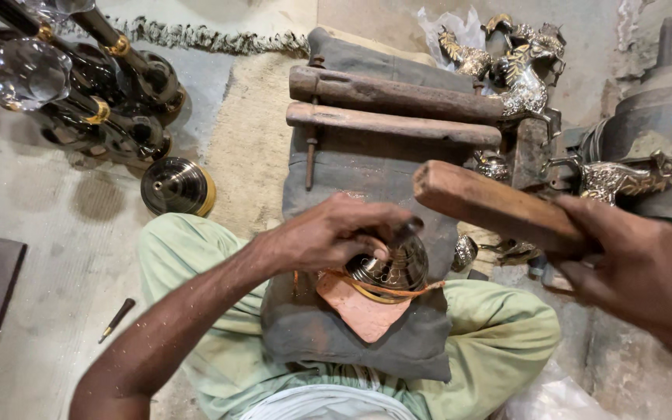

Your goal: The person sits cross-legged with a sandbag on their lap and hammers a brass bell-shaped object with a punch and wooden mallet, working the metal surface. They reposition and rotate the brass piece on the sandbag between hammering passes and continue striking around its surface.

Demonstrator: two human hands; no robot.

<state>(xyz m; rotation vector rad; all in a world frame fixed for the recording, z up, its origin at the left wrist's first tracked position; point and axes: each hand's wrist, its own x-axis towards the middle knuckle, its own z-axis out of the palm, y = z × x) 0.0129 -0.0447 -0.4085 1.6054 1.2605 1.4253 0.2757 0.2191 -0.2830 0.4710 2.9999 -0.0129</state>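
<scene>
My left hand (328,233) is closed over a small dark tool pressed onto a round engraved metal piece (394,268), which rests on a reddish pad (359,311) over a grey cloth (328,327) on my lap. My right hand (635,268) grips a thick wooden mallet (491,206), raised to the right of and above the metal piece, its blunt end pointing toward the tool.
Two more wooden sticks (390,109) lie across the grey cloth ahead. Shiny metal bird figures (519,70) stand at the back right. Dark lamp-like stands with gold rings (95,85) and a round metal base (176,187) sit left. A small pointed tool (118,317) lies on the floor.
</scene>
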